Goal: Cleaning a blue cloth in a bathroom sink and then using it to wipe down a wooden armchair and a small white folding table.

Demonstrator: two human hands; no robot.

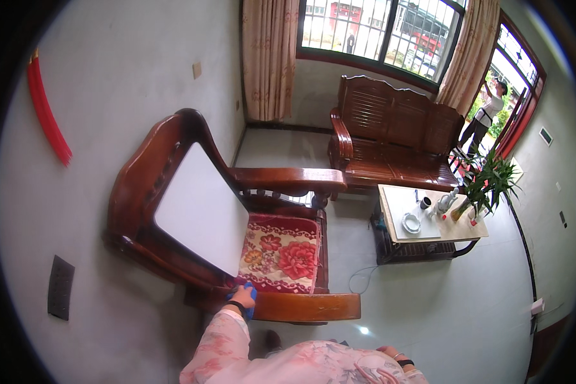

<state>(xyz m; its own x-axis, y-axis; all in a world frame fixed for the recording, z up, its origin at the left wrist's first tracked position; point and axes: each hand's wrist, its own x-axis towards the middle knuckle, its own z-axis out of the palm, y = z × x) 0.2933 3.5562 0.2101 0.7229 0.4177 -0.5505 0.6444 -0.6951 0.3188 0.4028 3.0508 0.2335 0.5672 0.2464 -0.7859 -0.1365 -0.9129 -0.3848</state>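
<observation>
My left hand [243, 296] is closed over a blue cloth [251, 307] and presses it on the near armrest [307, 306] of a dark wooden armchair, close to the backrest. A white board [204, 209] leans against the chair's backrest. On the seat lies a red and cream floral cushion [281, 254]. At the bottom, beside my body, is my right hand [388, 351], away from the chair; its fingers are mostly hidden, so whether it holds anything does not show.
A low table [465, 234] bears an ashtray [411, 223], a dark cup [425, 203], figurines and a leafy plant [492, 180]. Behind it stands a wooden bench [398, 163] below a barred window. A cable [360, 283] lies on the floor. A person [487, 113] stands at the doorway.
</observation>
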